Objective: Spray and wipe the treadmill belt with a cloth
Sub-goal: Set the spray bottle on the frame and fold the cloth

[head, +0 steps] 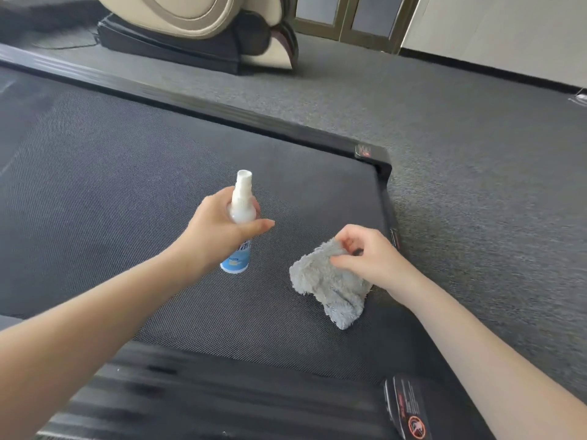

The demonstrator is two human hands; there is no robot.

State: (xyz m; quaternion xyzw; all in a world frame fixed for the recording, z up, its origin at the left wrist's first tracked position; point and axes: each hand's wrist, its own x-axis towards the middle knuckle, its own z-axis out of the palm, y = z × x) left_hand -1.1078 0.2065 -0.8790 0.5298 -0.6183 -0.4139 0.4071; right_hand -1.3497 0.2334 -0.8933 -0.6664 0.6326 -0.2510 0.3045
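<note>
The dark textured treadmill belt [127, 185] fills the middle of the head view. My left hand [219, 231] grips a small white spray bottle [242, 204] with a blue label, held above the belt with its nozzle pointing away from me. To the right, my right hand [370, 257] pinches the upper edge of a fluffy grey cloth [330, 287], which lies crumpled on the belt near the treadmill's rear right corner.
Black side rails [222, 104] frame the belt, with a ribbed foot rail [206, 398] and warning stickers [409, 411] close to me. Grey carpet [476, 185] surrounds the treadmill. A beige massage chair [203, 30] stands at the back, beside a wall and door frames.
</note>
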